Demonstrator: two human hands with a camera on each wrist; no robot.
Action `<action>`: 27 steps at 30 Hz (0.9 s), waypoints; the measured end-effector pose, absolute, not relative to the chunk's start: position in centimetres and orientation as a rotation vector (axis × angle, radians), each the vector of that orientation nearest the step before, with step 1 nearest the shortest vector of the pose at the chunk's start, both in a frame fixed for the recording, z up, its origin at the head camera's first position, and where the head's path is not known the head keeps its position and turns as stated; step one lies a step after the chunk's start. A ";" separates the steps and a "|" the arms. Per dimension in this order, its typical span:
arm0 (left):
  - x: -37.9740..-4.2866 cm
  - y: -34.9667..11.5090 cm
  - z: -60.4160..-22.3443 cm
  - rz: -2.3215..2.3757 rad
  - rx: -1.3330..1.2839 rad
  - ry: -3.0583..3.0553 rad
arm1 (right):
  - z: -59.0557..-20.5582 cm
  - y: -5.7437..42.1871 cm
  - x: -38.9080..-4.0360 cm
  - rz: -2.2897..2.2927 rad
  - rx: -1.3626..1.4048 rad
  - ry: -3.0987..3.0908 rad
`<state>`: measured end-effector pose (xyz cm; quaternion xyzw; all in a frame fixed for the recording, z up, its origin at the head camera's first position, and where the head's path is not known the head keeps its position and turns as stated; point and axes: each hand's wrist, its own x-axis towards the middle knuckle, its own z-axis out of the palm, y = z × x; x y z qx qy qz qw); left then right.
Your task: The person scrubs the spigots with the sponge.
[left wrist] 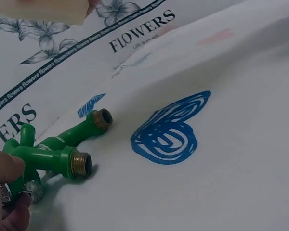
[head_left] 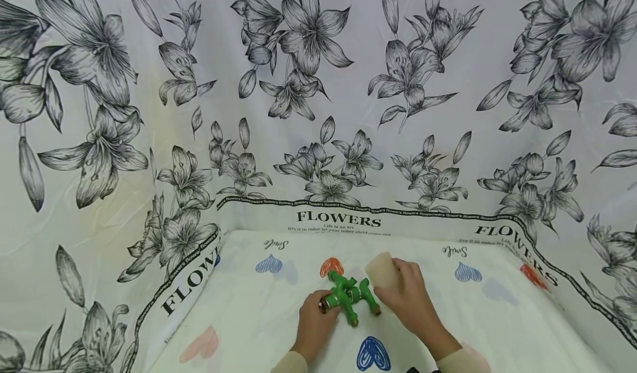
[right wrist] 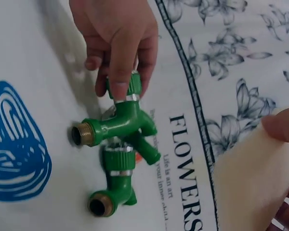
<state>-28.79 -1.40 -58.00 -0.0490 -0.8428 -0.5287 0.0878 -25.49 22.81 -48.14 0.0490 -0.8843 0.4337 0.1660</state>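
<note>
Left hand (head_left: 314,320) is low on the bench (head_left: 497,318), forearm coming up from the near edge, fingers (right wrist: 119,72) curled down and pinching the ribbed end of a green plastic tap (head_left: 348,294) — the right-wrist view shows the thumb and fingertips bunched tight on that knob, knuckles arched above it. The tap lies flat on the heart-printed cloth (left wrist: 241,159), just beyond those fingertips, its two brass-threaded spouts (left wrist: 81,163) pointing away from the hand toward a scribbled blue heart (left wrist: 167,130); a second green valve section sits right against the first, touching it. Right hand (head_left: 405,295) angles in from the other side, wrist raised a little, fingers wrapped around a pale beige sponge (head_left: 382,271) — thumb on one face, the rest curled behind it. The sponge is held just beside the tap's far end; whether it touches the plastic cannot be told from here. Behind both hands the flower-printed backdrop (head_left: 318,85) rises, its black border lettered FLOWERS running just past the sponge.
</note>
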 end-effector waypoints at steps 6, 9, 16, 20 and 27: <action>-28.8 -2.8 -56.6 -1.703 -0.138 -2.438 | -47.5 21.3 -24.5 1.278 0.224 -2.481; -28.8 -3.4 -55.5 -1.768 -0.161 -2.386 | -47.1 20.6 -24.0 1.289 0.243 -2.477; -28.9 -4.9 -52.1 -2.012 -0.253 -2.302 | -46.4 19.2 -23.3 1.253 0.331 -2.474; -28.7 -5.6 -50.3 -2.160 -0.356 -2.221 | -46.1 18.6 -22.8 1.299 0.405 -2.460; -27.6 -6.4 -48.4 -2.323 -0.436 -2.079 | -46.3 17.9 -22.1 1.333 0.593 -2.465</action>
